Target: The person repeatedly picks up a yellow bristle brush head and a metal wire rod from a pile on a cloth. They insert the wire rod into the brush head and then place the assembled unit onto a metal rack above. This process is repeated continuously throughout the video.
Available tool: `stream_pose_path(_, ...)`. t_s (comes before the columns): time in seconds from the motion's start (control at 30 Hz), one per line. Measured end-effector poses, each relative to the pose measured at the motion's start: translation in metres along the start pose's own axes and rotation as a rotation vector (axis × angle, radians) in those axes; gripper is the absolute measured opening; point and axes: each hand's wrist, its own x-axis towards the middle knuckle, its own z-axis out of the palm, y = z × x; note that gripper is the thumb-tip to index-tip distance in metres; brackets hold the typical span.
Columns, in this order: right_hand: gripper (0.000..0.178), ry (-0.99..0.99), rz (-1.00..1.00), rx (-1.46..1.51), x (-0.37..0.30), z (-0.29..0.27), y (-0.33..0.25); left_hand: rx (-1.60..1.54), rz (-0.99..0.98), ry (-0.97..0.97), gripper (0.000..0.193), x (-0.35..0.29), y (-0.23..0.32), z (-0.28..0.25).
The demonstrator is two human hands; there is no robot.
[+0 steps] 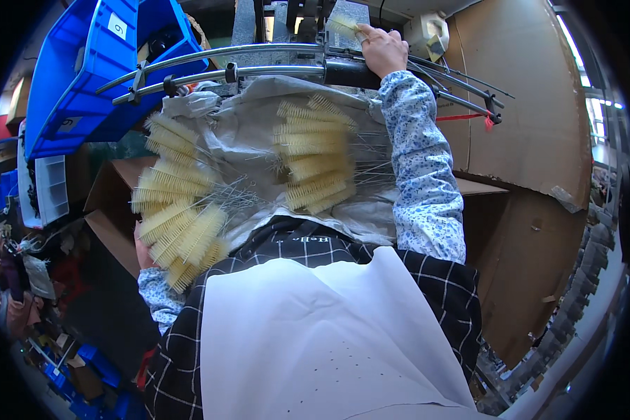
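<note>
Bench work with yellow brushes. At one o'clock, the right hand [385, 50] has its fingers curled almost closed, apparently pinching the end of a brush [341, 26] at a metal plate [346, 43]. At between eight and nine o'clock, the left hand [144, 253] lies against a heap [182, 227] of brushes; its fingers are hidden, so their opening and hold cannot be told. A row [315, 157] lies just above centre on a grey sheet [248, 115], its wire stems [374, 168] toward three o'clock. The brushes look light, with springy bristles and thin stems likely to bend or tangle; the firmest hold is probably on the stem, close to the bristles.
</note>
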Motion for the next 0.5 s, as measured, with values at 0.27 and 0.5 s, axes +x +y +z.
stream_pose_path(0.27, 0.032, -0.081, -0.027, 0.099, 0.009, 0.013, -0.001, 0.001, 0.075, 0.047, 0.037, 0.03, 0.04, 0.057)
stream_pose_path(0.5, 0.033, 0.012, -0.162, -0.162, 0.03, 0.026, 0.004, 0.096, 0.088, -0.009, 0.034, 0.09, 0.048, 0.08)
